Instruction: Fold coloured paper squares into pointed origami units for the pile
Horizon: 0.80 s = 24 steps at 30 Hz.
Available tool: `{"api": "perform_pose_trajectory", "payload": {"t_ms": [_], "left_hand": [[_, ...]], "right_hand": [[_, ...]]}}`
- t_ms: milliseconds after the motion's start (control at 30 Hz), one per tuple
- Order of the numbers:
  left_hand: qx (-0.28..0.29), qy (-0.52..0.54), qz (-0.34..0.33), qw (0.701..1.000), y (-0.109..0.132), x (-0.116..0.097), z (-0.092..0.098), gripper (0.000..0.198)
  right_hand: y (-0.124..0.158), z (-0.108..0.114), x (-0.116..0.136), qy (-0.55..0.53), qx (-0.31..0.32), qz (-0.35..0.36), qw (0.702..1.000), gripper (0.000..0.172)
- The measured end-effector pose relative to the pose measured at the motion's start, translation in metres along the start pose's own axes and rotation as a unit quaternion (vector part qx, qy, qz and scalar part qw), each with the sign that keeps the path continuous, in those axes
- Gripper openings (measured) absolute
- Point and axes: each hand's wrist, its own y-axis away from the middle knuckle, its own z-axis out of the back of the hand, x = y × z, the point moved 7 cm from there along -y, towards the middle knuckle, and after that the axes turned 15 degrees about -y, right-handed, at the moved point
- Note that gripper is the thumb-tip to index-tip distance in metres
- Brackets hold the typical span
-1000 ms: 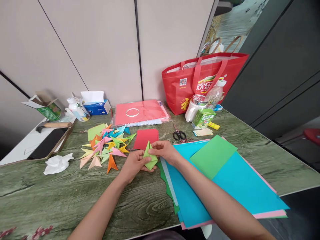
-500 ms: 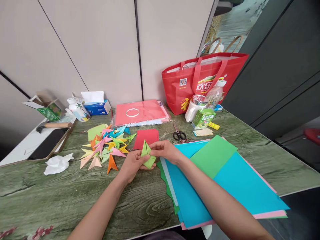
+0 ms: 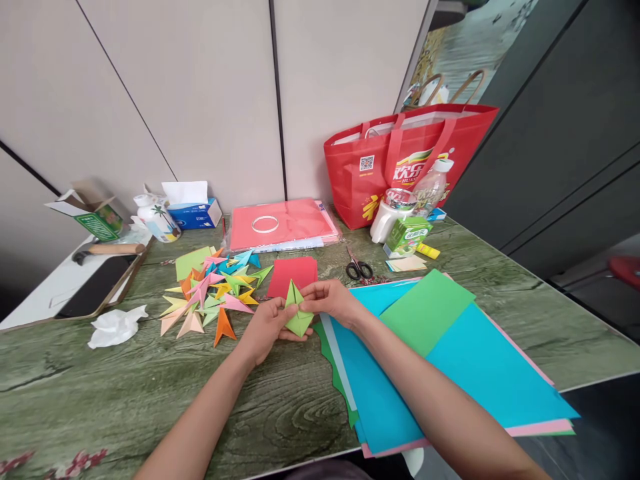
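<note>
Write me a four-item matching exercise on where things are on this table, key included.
1. folded green paper
2. scissors
3. white ring
4. crumpled tissue

A. left of the pile of folded pieces
B. on the plastic-wrapped pack
C. held by the left hand and right hand
D. right of the small red sheets

Pairs: 1-C, 2-D, 3-B, 4-A

At the centre of the frame, I note that some fingertips of the left hand (image 3: pixel 265 330) are hidden behind the green folded paper (image 3: pixel 301 325), as is its underside. The right hand (image 3: pixel 333 301) covers part of its right edge. Both forearms (image 3: pixel 200 420) leave by the bottom edge. At upper right, a white mug (image 3: pixel 383 221) and clear bottle (image 3: pixel 431 190) hide part of the red bag (image 3: pixel 350 183). A red object (image 3: pixel 629 271), cut off at far right, I cannot identify.
</note>
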Motion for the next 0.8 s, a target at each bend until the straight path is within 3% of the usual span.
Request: {"api": "perform_pose_trajectory", "payload": {"t_ms": [200,367,533,800], "left_hand": [[-0.028,-0.007,-0.011,1.0,-0.0014,0.0017,0.004,0.027],[-0.016,-0.012,-0.016,1.0,-0.0018,0.0016,0.0038,0.033],[-0.021,-0.026,-0.017,0.999,-0.0017,0.0019,0.0045,0.033],[0.015,-0.06,-0.035,0.998,0.0027,-0.0037,-0.0037,0.036]], "right_hand": [[0.0002,0.0003,-0.0001,-0.013,-0.034,0.023,0.999,0.037],[0.0004,-0.0016,0.0006,-0.017,-0.035,0.032,0.999,0.04],[-0.0002,-0.003,-0.0006,-0.008,-0.011,0.024,1.0,0.041],[0.0024,-0.0084,0.0045,0.004,0.043,0.024,0.999,0.03]]}}
